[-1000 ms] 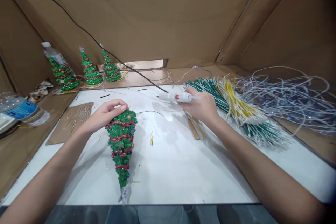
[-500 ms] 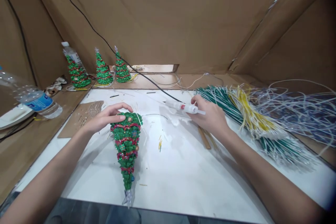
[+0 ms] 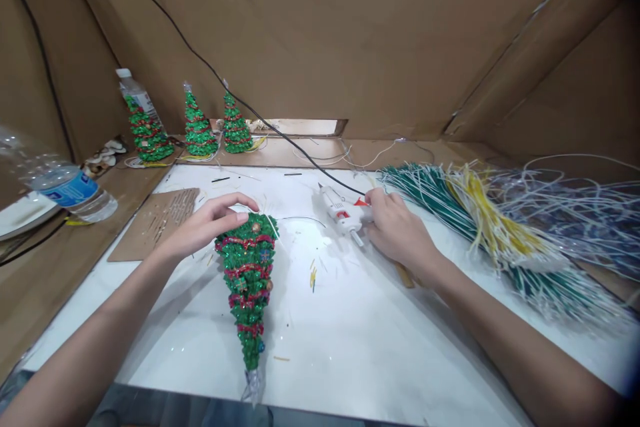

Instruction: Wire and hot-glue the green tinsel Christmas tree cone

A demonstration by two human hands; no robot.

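Observation:
A green tinsel tree [image 3: 250, 273] with red garlands and small ornaments lies on the white board, its base away from me and its silvery star tip near the front edge. My left hand [image 3: 217, 220] rests with curved fingers around the tree's base, holding it. Thin pale strands stick out there. My right hand [image 3: 397, 223] is wrapped round the handle of a white glue gun [image 3: 341, 210] with red parts. The gun's nozzle points away and to the left, just above the board.
Three decorated trees [image 3: 200, 127] stand at the back left by a water bottle [image 3: 140, 100]. Another bottle [image 3: 80, 190] tilts over a plate [image 3: 27, 213]. Cardboard [image 3: 155, 223] lies left. Bundled green and yellow wires [image 3: 475, 213] lie right, and a black cable [image 3: 200, 57] crosses the back.
The glue gun has turned in my right hand, showing its side and red trigger. My right fingers have closed round its handle. My left hand stays at the tree's base; the view has shifted slightly.

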